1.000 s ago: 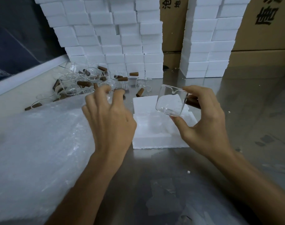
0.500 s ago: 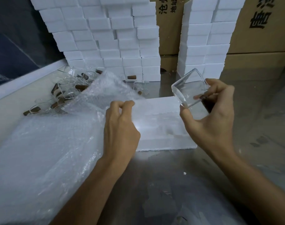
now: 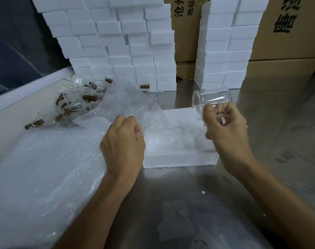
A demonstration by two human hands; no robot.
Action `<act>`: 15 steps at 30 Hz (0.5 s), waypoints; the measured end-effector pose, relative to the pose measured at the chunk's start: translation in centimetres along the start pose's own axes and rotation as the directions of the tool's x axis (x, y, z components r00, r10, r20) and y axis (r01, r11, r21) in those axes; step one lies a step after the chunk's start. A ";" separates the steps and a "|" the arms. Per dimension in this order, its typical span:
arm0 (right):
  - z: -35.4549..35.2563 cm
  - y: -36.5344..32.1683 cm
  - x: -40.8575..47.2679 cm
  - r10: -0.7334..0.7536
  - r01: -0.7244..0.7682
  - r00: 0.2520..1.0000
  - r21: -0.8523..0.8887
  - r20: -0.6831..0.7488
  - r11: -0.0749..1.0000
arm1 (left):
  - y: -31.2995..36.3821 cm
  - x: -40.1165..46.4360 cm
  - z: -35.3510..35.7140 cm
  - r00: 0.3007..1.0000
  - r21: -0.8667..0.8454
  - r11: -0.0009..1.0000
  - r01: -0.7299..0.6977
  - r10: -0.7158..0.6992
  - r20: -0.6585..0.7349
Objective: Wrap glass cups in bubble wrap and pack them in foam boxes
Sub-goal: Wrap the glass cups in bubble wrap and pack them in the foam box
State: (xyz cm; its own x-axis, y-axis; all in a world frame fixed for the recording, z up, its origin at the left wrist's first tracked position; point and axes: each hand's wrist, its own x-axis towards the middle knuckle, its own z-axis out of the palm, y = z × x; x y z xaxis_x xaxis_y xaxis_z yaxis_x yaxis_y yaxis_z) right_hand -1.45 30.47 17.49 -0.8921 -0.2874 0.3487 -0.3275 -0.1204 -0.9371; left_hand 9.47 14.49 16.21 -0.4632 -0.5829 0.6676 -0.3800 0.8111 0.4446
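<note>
My right hand (image 3: 225, 128) grips a clear glass cup (image 3: 212, 101), tipped on its side with the mouth facing left, above the right end of an open white foam box (image 3: 180, 155). My left hand (image 3: 123, 141) pinches the edge of a bubble wrap sheet (image 3: 128, 103), lifted off the pile of bubble wrap (image 3: 45, 168) and drawn over the box's left part. The box's inside is partly hidden by the sheet.
Several glass cups with brown wooden handles (image 3: 79, 99) lie in a heap at the back left. Stacks of white foam boxes (image 3: 117, 42) stand behind, a second stack (image 3: 223, 51) at right, with cardboard cartons (image 3: 287, 29) beyond. The steel table (image 3: 189, 203) shows in front.
My left hand has taken hold of a bubble wrap sheet and pulled it up and toward the box. My right hand has turned the cup onto its side and shifted it right.
</note>
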 end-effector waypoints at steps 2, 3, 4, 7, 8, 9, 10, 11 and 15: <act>0.2 -0.7 -0.1 0.136 -0.157 0.986 0.248 0.101 0.956 | 0.1 0.0 -0.1 0.998 -0.051 0.998 -0.047 0.045 -0.040; 0.3 -1.0 -0.2 0.185 -0.237 0.968 0.372 0.172 0.897 | 0.2 0.0 0.0 0.996 -0.086 0.993 -0.075 0.069 -0.063; 0.5 -1.3 -0.3 0.218 -0.315 0.943 0.467 0.251 0.827 | 0.2 0.0 0.2 0.993 -0.125 0.988 -0.095 0.086 -0.082; 0.5 -1.8 -0.9 0.225 -0.485 0.857 0.580 0.463 0.655 | 0.4 0.0 0.6 0.996 -0.239 0.967 -0.086 0.074 -0.055; 0.5 -1.8 -1.0 0.211 -0.521 0.829 0.580 0.517 0.626 | 0.4 -0.1 0.7 0.998 -0.289 0.955 -0.063 0.057 -0.029; 0.5 -1.9 -1.2 0.196 -0.547 0.806 0.578 0.558 0.606 | 0.5 -0.1 0.8 1.000 -0.354 0.935 -0.019 0.022 0.005; 0.6 -1.9 -1.3 0.185 -0.568 0.788 0.576 0.587 0.588 | 0.5 -0.1 0.9 0.998 -0.423 0.905 0.050 -0.032 0.050; 0.6 -2.0 -1.3 0.179 -0.586 0.772 0.575 0.610 0.571 | 0.7 0.0 0.9 0.991 -0.481 0.867 0.130 -0.093 0.100; 0.6 -1.9 -1.4 0.165 -0.637 0.730 0.572 0.663 0.517 | 0.8 0.5 0.6 0.934 -0.552 0.755 0.353 -0.245 0.262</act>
State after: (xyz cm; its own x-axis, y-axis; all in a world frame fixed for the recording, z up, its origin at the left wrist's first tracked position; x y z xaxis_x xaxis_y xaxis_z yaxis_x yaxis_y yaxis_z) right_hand 0.59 30.57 18.78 -0.4986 -0.8599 0.1092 0.5768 -0.4232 -0.6987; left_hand 8.43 14.85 16.58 -0.5488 -0.7554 0.3579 -0.0087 0.4333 0.9012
